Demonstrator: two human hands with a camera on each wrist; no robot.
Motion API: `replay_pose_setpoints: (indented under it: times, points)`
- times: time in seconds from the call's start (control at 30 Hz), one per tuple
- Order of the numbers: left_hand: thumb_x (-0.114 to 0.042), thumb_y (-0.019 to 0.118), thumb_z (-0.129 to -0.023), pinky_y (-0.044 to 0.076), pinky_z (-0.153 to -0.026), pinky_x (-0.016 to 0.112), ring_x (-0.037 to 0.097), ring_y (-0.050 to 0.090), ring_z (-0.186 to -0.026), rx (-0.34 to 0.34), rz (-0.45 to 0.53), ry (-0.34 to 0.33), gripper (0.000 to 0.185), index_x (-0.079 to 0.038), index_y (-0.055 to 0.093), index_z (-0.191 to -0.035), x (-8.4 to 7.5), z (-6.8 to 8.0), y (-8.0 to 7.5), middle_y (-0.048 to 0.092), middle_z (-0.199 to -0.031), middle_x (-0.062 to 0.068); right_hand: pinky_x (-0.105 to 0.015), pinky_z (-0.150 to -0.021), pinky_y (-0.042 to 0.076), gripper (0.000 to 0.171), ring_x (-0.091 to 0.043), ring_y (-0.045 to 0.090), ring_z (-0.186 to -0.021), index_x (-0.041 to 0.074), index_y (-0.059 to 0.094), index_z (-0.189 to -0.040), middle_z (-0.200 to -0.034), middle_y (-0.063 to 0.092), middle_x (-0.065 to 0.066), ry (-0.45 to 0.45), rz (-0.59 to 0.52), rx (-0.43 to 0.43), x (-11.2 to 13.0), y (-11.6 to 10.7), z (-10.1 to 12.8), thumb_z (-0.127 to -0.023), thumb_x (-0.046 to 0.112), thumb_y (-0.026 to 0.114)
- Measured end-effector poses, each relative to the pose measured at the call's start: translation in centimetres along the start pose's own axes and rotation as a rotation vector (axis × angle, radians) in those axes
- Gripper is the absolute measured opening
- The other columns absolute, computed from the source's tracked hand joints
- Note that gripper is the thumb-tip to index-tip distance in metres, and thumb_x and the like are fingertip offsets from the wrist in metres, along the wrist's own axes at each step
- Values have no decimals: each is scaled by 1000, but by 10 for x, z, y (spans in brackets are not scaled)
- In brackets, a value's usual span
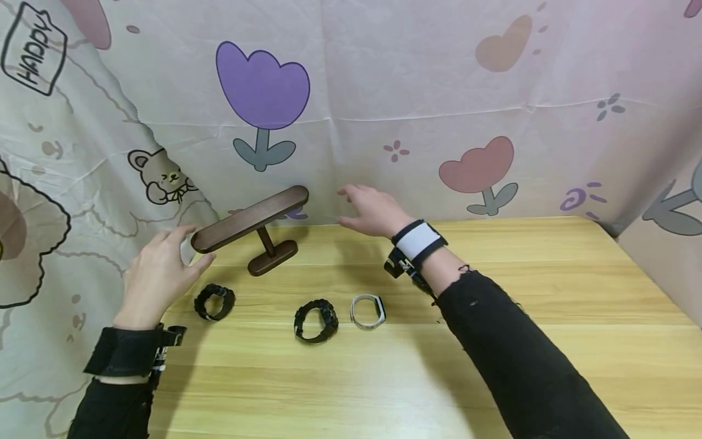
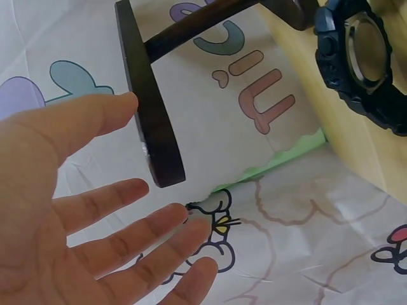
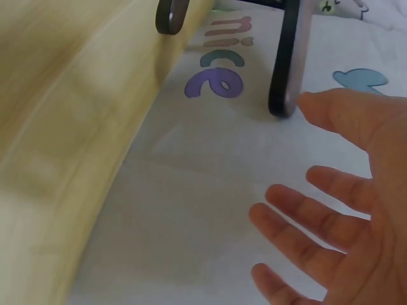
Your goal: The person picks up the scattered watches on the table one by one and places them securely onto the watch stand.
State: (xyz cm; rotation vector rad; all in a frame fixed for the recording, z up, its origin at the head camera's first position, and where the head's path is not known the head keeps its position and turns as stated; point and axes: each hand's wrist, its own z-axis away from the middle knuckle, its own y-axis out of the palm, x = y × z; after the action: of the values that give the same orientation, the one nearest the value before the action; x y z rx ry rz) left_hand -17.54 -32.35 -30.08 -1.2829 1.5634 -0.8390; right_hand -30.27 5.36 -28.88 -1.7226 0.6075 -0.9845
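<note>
A dark brown wooden T-shaped stand (image 1: 249, 221), with a long top bar on a post and a rounded base, stands at the back left of the table. My left hand (image 1: 159, 274) is at the bar's left end, thumb and fingers spread. In the left wrist view the thumb (image 2: 105, 117) overlaps the bar (image 2: 152, 121); I cannot tell whether they touch. My right hand (image 1: 375, 210) hovers to the right of the bar's other end, fingers apart and holding nothing. A black watch (image 1: 214, 302) lies on its side below the left hand.
Another black watch (image 1: 316, 321) and a pale fitness band (image 1: 368, 311) stand on edge on the light wooden table (image 1: 351, 384), nearer the front. A printed cloth (image 1: 373, 79) hangs behind the table and along its left side.
</note>
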Motion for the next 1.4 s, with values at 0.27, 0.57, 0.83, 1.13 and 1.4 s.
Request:
replay_pose_setpoints:
  times: [0.27,0.57,0.83,1.13,1.4]
  points:
    - [-43,77,-98,51,-72,76,64,61,-112,3,8,-12,70,-5,55,-153,4,0,3,57,-144,37,-50,-114,53,65,-31,61,-139,8,47,-158,-151,62,-15,36,-83,7,13,18,-26,-105,38,70]
    - [-34,79,-97,52,-83,73,60,63,-111,-27,46,25,68,4,56,-148,7,1,9,60,-138,39,-46,-113,54,65,-30,61,-140,6,44,-160,-154,60,-16,71,-161,-9,25,39,-51,-105,30,70]
    - [-36,76,-99,56,-74,66,50,71,-99,-48,49,5,64,2,58,-147,7,1,11,67,-130,34,-43,-120,48,71,-31,56,-146,3,40,-163,-160,55,-16,67,-163,-15,37,50,-69,-105,31,70]
    - [-33,77,-100,56,-74,66,47,74,-92,-95,67,28,61,5,60,-145,7,-3,15,70,-123,32,-43,-132,34,78,-33,38,-160,2,31,-168,-172,39,-17,95,-206,-17,43,53,-78,-106,31,69]
    - [-22,76,-100,55,-75,66,49,74,-94,-137,99,62,53,8,63,-141,8,-5,17,68,-128,36,-40,-121,48,69,-30,58,-144,1,36,-165,-163,52,-18,71,-251,-43,39,53,-79,-107,23,67]
